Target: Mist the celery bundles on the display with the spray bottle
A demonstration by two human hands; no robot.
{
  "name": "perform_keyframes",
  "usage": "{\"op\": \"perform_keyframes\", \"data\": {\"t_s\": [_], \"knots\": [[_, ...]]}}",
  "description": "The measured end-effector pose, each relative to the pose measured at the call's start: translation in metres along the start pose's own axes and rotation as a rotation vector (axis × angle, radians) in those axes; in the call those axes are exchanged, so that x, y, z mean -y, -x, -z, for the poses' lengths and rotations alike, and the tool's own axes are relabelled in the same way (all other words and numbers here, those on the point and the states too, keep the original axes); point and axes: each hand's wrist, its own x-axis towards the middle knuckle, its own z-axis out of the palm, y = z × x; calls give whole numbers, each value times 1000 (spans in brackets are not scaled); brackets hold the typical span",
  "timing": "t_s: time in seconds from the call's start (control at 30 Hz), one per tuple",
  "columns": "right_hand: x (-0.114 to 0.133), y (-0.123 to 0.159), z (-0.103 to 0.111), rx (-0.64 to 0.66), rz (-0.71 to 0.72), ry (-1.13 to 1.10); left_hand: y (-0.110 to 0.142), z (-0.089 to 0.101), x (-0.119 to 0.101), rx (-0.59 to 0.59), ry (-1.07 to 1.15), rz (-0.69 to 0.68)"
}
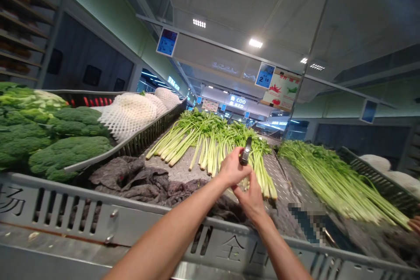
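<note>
My left hand (234, 167) reaches over the celery with its fingers curled. A small black object with a shiny edge (245, 152) is at its fingers; its kind is unclear. My right hand (252, 197) is just below and to the right, its fingertips bent up against the left hand. Whatever lies between the right fingers is hidden. Beyond and around both hands, a row of celery (203, 148) lies with pale stalk ends toward me and leaves away. Dark crumpled cloth (141, 179) lies in front of the stalks, partly under my forearms.
Broccoli (70, 153) fills the left side, with foam-netted produce (131, 111) behind it. A black crate wall (154, 129) divides them from the celery. The grey slatted front rail (141, 221) runs below my forearms. On the right, a mirror reflects celery (328, 179). Price signs (265, 74) hang overhead.
</note>
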Motion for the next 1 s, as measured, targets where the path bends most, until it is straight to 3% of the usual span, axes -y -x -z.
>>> {"op": "perform_keyframes", "data": {"t_s": [0.07,0.17,0.3,0.47,0.57,0.7,1.0], "knots": [[4,-11,-17,-23,-8,-53,-8,12,11,-79,-2,16],[7,-23,-38,72,-3,-82,-12,26,33,-178,-12,37],[1,-24,-45,188,38,-80,-10,29,56,-153,119,92],[-5,-18,-38,116,-4,-62,-11,29,56,41,495,124],[-2,-16,-37,104,13,-90,-12,36,53,102,597,135],[2,-13,-39,81,40,-98,-9,42,53,74,622,135],[3,-10,-45,105,151,-30,-4,34,58,-14,610,138]]}}
